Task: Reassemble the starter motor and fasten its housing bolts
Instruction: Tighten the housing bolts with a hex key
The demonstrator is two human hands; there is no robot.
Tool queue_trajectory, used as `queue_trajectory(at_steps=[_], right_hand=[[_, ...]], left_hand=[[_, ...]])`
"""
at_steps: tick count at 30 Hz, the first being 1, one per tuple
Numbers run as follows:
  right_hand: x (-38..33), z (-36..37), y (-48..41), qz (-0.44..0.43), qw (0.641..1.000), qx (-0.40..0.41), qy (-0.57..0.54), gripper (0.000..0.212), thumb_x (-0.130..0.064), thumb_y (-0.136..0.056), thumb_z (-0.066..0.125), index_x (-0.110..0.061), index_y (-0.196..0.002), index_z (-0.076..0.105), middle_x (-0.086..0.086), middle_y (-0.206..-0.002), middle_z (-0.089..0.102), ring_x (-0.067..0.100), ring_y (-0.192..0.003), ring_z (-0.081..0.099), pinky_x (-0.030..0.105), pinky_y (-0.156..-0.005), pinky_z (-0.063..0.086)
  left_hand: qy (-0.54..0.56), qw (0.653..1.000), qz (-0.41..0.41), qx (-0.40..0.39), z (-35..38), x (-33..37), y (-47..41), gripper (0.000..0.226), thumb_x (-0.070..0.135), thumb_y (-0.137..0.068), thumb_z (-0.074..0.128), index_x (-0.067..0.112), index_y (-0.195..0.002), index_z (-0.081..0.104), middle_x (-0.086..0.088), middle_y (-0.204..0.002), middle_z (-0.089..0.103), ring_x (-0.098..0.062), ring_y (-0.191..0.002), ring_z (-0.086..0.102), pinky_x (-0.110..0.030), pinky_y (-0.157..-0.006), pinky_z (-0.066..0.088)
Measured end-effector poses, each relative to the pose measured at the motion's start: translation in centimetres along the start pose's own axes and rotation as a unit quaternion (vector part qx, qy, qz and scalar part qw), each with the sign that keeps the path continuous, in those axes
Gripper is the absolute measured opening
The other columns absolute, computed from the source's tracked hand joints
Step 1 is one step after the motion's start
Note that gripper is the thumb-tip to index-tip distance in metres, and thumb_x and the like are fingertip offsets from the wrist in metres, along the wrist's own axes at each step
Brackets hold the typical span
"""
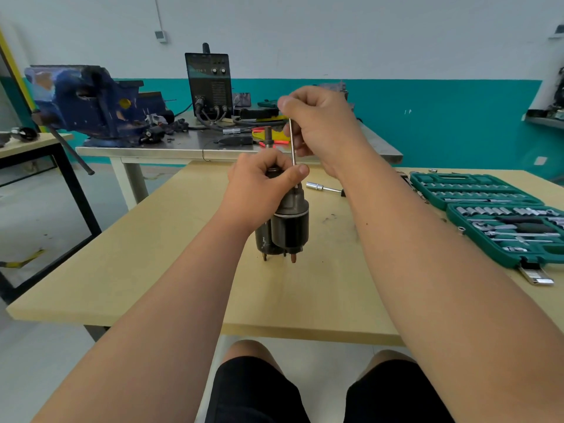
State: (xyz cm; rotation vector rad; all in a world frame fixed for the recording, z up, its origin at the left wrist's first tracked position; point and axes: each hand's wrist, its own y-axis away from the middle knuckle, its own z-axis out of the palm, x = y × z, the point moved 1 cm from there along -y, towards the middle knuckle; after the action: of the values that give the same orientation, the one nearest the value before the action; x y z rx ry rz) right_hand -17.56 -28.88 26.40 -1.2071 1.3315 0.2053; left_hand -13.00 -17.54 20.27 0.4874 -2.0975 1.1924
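A dark grey starter motor [288, 227] stands upright on its terminal studs on the light wooden table [152, 254]. My left hand [262, 181] grips its top end, thumb stretched to the right. A long thin housing bolt [293, 148] points straight down into the motor's top beside that thumb. My right hand [320, 123] pinches the bolt's upper end from above. The motor's shaft [268, 137] sticks up behind my left hand.
An open green socket set [494, 215] lies at the table's right. A chrome socket driver [323, 188] lies just behind the motor. Behind it a metal bench carries a blue vise [91, 102], a black welder [209, 83] and cables.
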Motion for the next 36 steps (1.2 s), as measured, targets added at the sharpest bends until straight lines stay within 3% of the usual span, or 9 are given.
queue_trajectory(at_steps=[7, 13, 16, 19, 23, 27, 29, 33, 36], right_hand=[[-0.8, 0.1, 0.6, -0.079, 0.996, 0.029, 0.020, 0.014, -0.024, -0.089, 0.063, -0.022, -0.076, 0.060, -0.013, -0.050, 0.060, 0.000, -0.048, 0.057, 0.019, -0.047, 0.049], [-1.6, 0.4, 0.4, -0.104, 0.992, 0.041, 0.066, 0.016, -0.022, -0.089, 0.065, -0.021, -0.075, 0.056, -0.013, -0.055, 0.057, -0.002, -0.049, 0.058, 0.015, -0.049, 0.049], [-1.8, 0.6, 0.1, -0.124, 0.981, 0.079, 0.125, 0.024, -0.026, -0.087, 0.065, -0.024, -0.069, 0.049, -0.015, -0.057, 0.050, -0.008, -0.048, 0.053, 0.007, -0.046, 0.040], [-1.7, 1.3, -0.4, -0.147, 0.955, 0.102, 0.236, 0.030, -0.028, -0.087, 0.063, -0.028, -0.066, 0.042, -0.014, -0.060, 0.045, 0.001, -0.055, 0.049, 0.014, -0.046, 0.034], [-1.0, 1.3, -0.7, -0.164, 0.911, 0.131, 0.354, 0.011, -0.029, -0.093, 0.055, -0.021, -0.086, 0.058, -0.015, -0.063, 0.045, 0.008, -0.061, 0.045, 0.014, -0.048, 0.024], [-0.3, 1.0, -0.5, -0.175, 0.953, 0.049, 0.244, 0.024, -0.027, -0.096, 0.050, -0.022, -0.111, 0.068, -0.018, -0.085, 0.059, -0.003, -0.074, 0.054, 0.003, -0.064, 0.037], [-0.2, 0.9, -0.5, -0.154, 0.976, -0.012, 0.156, 0.023, -0.027, -0.097, 0.048, -0.028, -0.112, 0.066, -0.019, -0.091, 0.063, -0.005, -0.081, 0.058, 0.009, -0.069, 0.045], [-0.1, 0.0, -0.8, -0.097, 0.991, -0.091, 0.027, 0.017, -0.029, -0.098, 0.047, -0.033, -0.103, 0.063, -0.008, -0.081, 0.067, 0.006, -0.064, 0.062, 0.029, -0.054, 0.054], [-0.3, -0.1, -1.6, -0.065, 0.994, -0.087, 0.005, 0.018, -0.033, -0.096, 0.049, -0.031, -0.094, 0.067, -0.007, -0.074, 0.068, 0.013, -0.062, 0.064, 0.028, -0.052, 0.052]], left_hand=[[-0.054, 0.997, 0.049, -0.023, 0.1, -0.3, 0.1, 0.027, 0.032, -0.087, 0.068, 0.032, -0.063, 0.055, 0.013, -0.077, 0.056, -0.035, -0.093, 0.056, -0.064, -0.091, 0.040], [-0.002, 1.000, -0.007, 0.000, -0.2, -0.6, -0.2, 0.019, 0.034, -0.084, 0.071, 0.029, -0.069, 0.060, 0.000, -0.083, 0.065, -0.038, -0.100, 0.057, -0.063, -0.093, 0.041], [-0.011, 1.000, 0.007, 0.003, -0.2, -0.8, -0.3, 0.025, 0.032, -0.086, 0.069, 0.034, -0.064, 0.057, 0.007, -0.077, 0.061, -0.038, -0.095, 0.056, -0.065, -0.091, 0.040], [-0.026, 0.999, 0.036, -0.017, -0.2, -1.1, -0.5, 0.022, 0.037, -0.086, 0.062, 0.033, -0.065, 0.057, 0.010, -0.076, 0.058, -0.039, -0.093, 0.055, -0.066, -0.090, 0.039], [-0.058, 0.994, 0.078, -0.041, -0.2, -1.1, -0.6, 0.032, 0.043, -0.086, 0.054, 0.017, -0.080, 0.071, 0.009, -0.084, 0.063, -0.037, -0.095, 0.056, -0.061, -0.091, 0.040], [-0.061, 0.994, 0.078, -0.035, -0.5, -1.6, -0.9, 0.036, 0.043, -0.088, 0.053, 0.013, -0.092, 0.074, 0.004, -0.099, 0.066, -0.034, -0.103, 0.056, -0.058, -0.096, 0.039], [-0.071, 0.994, 0.077, -0.034, -0.6, -1.9, -1.0, 0.032, 0.041, -0.091, 0.054, 0.016, -0.093, 0.074, 0.006, -0.102, 0.066, -0.033, -0.105, 0.054, -0.056, -0.098, 0.037], [-0.080, 0.995, 0.049, -0.019, -0.7, -2.6, -1.4, 0.014, 0.036, -0.095, 0.055, 0.037, -0.091, 0.068, 0.022, -0.102, 0.058, -0.025, -0.112, 0.046, -0.053, -0.102, 0.031], [-0.084, 0.996, 0.035, -0.020, -0.8, -2.8, -1.7, 0.016, 0.035, -0.096, 0.054, 0.044, -0.088, 0.064, 0.027, -0.100, 0.055, -0.022, -0.113, 0.042, -0.053, -0.103, 0.030]])
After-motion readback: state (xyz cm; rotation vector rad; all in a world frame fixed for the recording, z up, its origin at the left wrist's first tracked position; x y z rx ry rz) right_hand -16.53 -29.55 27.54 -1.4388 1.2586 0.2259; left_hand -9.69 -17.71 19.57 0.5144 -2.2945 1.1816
